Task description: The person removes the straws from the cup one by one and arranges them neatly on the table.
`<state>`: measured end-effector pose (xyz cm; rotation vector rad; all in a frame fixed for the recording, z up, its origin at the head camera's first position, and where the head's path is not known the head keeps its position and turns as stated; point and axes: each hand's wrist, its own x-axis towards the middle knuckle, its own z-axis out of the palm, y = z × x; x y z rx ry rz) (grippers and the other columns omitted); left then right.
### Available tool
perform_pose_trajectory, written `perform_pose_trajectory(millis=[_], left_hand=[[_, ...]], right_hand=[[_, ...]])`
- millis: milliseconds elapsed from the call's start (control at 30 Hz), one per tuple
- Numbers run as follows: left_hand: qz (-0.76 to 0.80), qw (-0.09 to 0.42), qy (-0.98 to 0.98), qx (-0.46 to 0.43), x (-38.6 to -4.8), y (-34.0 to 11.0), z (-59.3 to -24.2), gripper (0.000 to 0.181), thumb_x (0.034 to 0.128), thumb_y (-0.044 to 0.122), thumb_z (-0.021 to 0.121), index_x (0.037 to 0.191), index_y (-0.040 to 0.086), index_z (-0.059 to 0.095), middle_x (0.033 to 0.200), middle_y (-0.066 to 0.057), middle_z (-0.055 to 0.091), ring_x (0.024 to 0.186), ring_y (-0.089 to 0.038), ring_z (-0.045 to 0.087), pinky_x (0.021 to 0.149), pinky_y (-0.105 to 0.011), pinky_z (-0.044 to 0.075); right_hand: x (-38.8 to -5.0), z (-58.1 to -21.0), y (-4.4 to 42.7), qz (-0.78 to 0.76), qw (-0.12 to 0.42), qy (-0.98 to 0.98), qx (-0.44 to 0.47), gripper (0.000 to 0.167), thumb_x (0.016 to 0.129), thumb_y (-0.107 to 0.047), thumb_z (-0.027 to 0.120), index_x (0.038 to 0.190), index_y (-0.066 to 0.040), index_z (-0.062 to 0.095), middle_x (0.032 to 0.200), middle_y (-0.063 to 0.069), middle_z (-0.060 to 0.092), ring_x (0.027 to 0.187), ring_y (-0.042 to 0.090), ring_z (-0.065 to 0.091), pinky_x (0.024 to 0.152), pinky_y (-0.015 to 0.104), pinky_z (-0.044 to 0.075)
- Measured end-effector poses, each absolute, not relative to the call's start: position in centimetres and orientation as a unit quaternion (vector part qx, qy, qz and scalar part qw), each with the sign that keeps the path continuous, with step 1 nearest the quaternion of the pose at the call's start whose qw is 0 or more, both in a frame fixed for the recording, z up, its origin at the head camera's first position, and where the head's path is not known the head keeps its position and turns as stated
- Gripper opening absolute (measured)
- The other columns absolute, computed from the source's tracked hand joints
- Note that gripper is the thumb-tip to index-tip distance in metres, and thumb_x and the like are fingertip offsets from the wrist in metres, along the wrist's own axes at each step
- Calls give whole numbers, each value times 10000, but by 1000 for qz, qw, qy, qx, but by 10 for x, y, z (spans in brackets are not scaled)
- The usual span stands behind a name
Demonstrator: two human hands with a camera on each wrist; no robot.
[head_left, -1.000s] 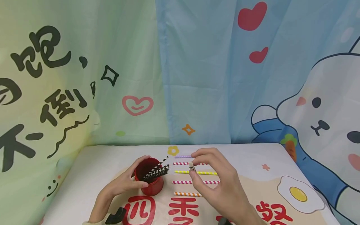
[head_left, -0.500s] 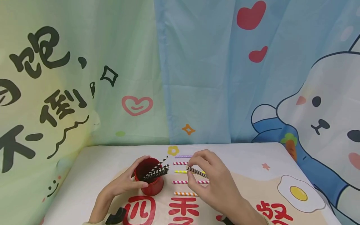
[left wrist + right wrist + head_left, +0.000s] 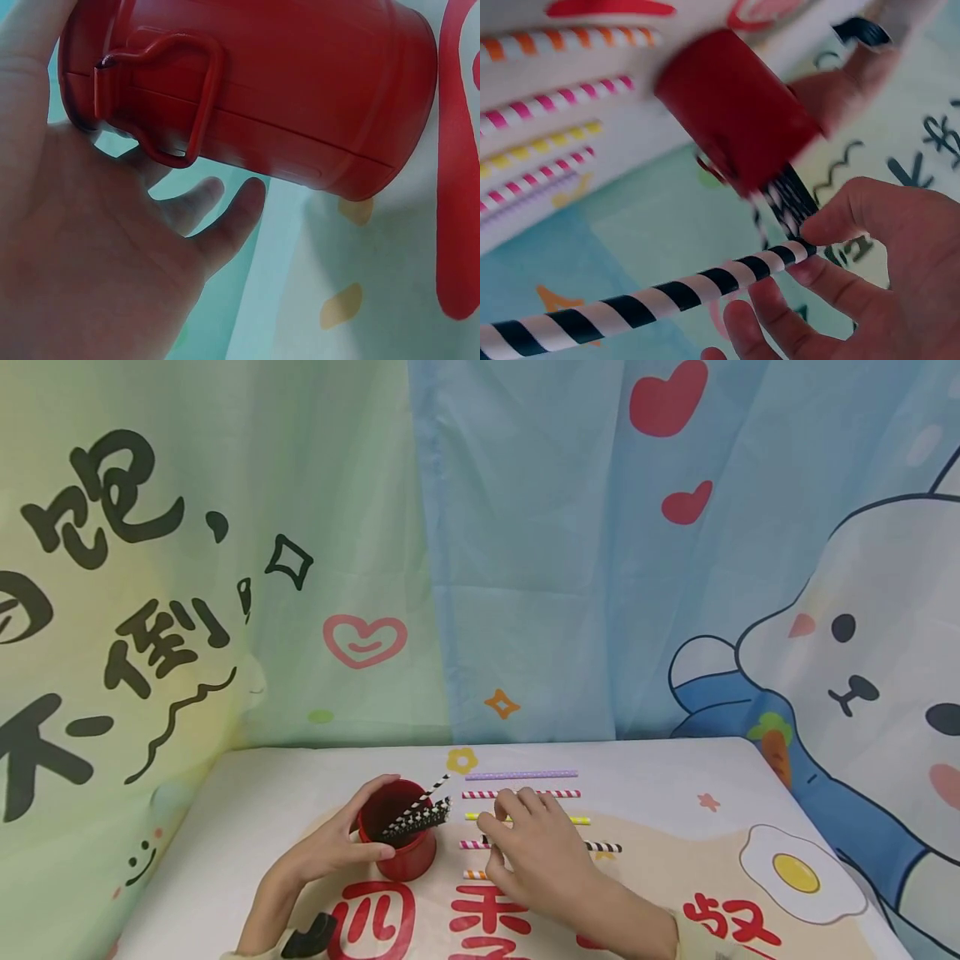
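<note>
A red bucket (image 3: 408,860) stands tilted on the table with several black-and-white straws (image 3: 420,820) leaning out of its mouth. My left hand (image 3: 330,843) grips its rim from the left side, thumb in front; the bucket's wire handle (image 3: 206,97) shows beside the palm in the left wrist view. Over the row of coloured straws, my right hand (image 3: 543,856) pinches one end of a black-and-white striped straw (image 3: 682,294) between thumb and finger. That straw lies roughly crosswise, its far end (image 3: 603,847) showing right of the hand, its middle hidden by it.
Purple (image 3: 521,774), red-striped (image 3: 558,794), yellow (image 3: 577,820), pink-striped (image 3: 471,845) and orange-striped (image 3: 474,875) straws lie in parallel right of the bucket. A printed curtain (image 3: 525,568) hangs behind the white table (image 3: 285,768).
My right hand has moved slightly left and down and turned, swinging its straw from pointing toward the head camera to lying crosswise. The left hand and bucket have stayed in place.
</note>
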<state>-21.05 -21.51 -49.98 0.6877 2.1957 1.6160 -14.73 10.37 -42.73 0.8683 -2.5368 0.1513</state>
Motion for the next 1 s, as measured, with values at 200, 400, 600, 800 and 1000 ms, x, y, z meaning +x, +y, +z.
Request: perform_pose_trajectory(millis=[200, 400, 600, 800, 1000], left_hand=[[568, 165, 769, 243, -211, -215, -500, 864, 863, 110, 742, 1570, 219, 256, 1520, -91, 412, 1373, -387, 387, 1039, -610, 427], [566, 165, 771, 241, -211, -215, -501, 862, 865, 122, 743, 1568, 237, 258, 1522, -81, 410, 1377, -383, 385, 1042, -607, 432], [569, 167, 768, 242, -211, -215, -501, 855, 866, 118, 740, 1563, 265, 265, 1523, -82, 410, 1380, -382, 383, 1046, -607, 429], [571, 166, 767, 241, -211, -215, -500, 861, 865, 124, 741, 1568, 247, 259, 1525, -94, 409, 1383, -399, 382, 1052, -626, 419], [570, 168, 769, 237, -211, -215, -501, 858, 865, 144, 744, 1563, 266, 261, 1521, -91, 412, 1382, -397, 385, 1050, -613, 432]], right_hand=[[-145, -449, 99, 28, 172, -933, 314, 141, 791, -204, 642, 927, -225, 611, 888, -19, 487, 804, 158, 441, 746, 350, 448], [-134, -466, 94, 17, 96, -944, 316, 196, 830, -256, 627, 1025, -250, 644, 936, -23, 514, 875, 166, 476, 806, 384, 461], [-124, -478, 90, 17, 19, -950, 312, 304, 865, -277, 629, 1165, -264, 680, 1027, -10, 569, 952, 178, 498, 880, 415, 480], [-121, -494, 88, 3, 55, -944, 325, 289, 820, -259, 648, 1107, -258, 684, 954, -20, 550, 846, 151, 462, 742, 337, 421], [-121, -508, 86, -8, 64, -941, 332, 259, 795, -266, 661, 1054, -263, 665, 948, -17, 544, 820, 150, 454, 712, 322, 411]])
